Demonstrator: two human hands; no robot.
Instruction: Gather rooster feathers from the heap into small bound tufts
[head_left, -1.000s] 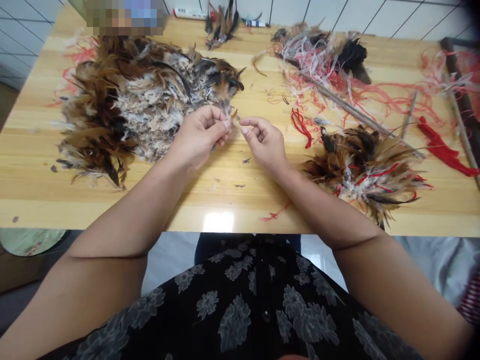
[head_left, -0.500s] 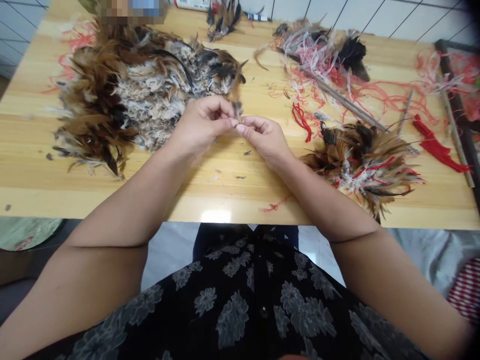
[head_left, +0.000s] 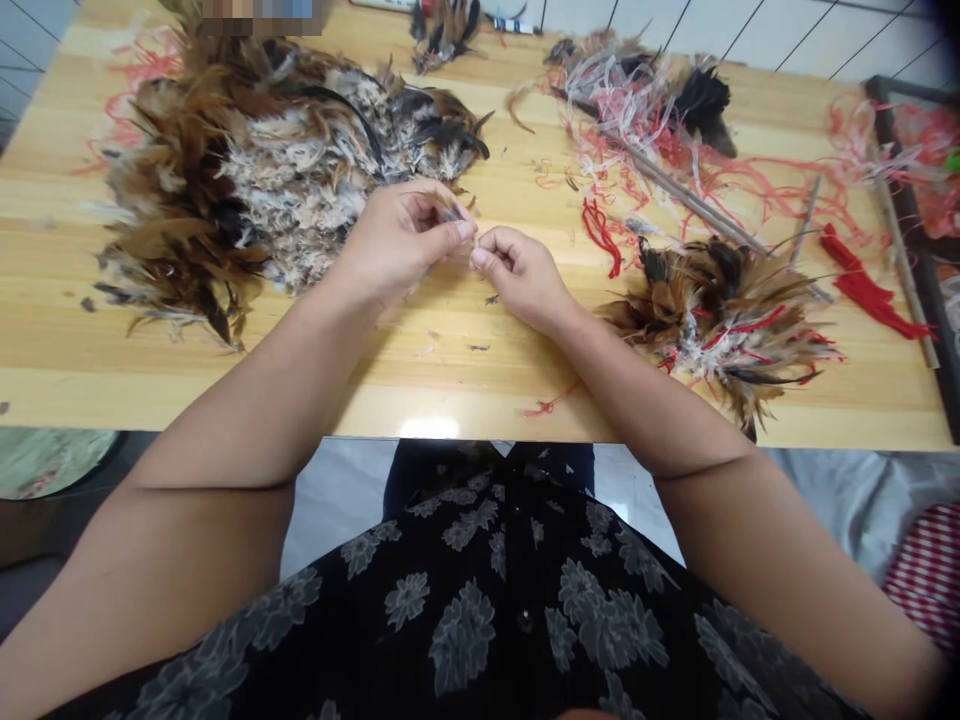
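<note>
My left hand is closed in a pinch on a small dark-tipped feather, over the right edge of the big feather heap. Close beside it, my right hand pinches thumb against forefinger; whatever is between these fingertips is too small to make out. The two hands' fingertips nearly touch. To the left spreads the heap of brown, black and whitish feathers. Right of my right forearm lies a feather bunch with red ties among its pale quills.
Red strings and a red string bundle lie on the wooden table. Tangled white and pink strips sit behind, beside a thin stick. A dark-framed tray stands at right. A small feather bunch lies at the back.
My fingertips have drawn slightly apart, and the feather tip now points back into my left hand rather than up between both hands. The camera view has shifted a little.
</note>
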